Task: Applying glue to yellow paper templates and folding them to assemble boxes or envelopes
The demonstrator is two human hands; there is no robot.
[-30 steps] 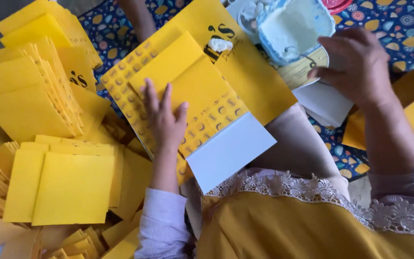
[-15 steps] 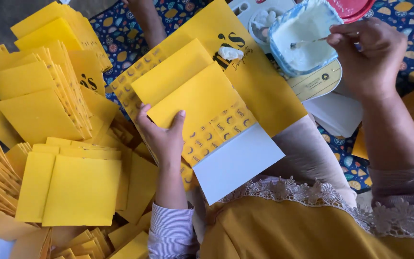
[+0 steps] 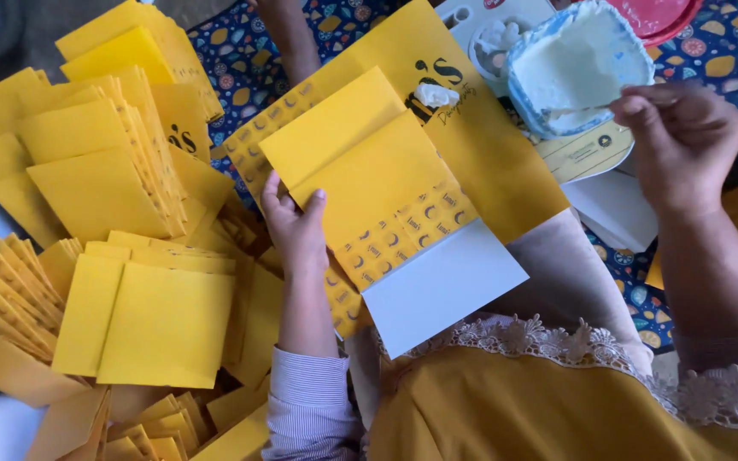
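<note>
My left hand (image 3: 295,227) holds the left edge of a folded yellow paper bag (image 3: 377,188) with a patterned band and a white flap (image 3: 442,286), which lies on my lap. A larger yellow sheet (image 3: 463,137) lies under it. My right hand (image 3: 683,141) is raised at the upper right, fingers pinched on a thin stick that reaches into a pale blue tub of white paste (image 3: 576,64). A small dab of white paste (image 3: 434,94) sits on the large sheet.
Stacks of finished yellow bags (image 3: 100,166) and flat yellow sheets (image 3: 160,320) pile up on the left. Another person's arm (image 3: 288,34) reaches in at the top. A patterned blue cloth (image 3: 728,60) covers the floor; a red lid (image 3: 664,17) lies behind the tub.
My left hand slid from flat on the bag to gripping its left edge. My right hand lifted from the white sheets to the paste tub and took up the stick.
</note>
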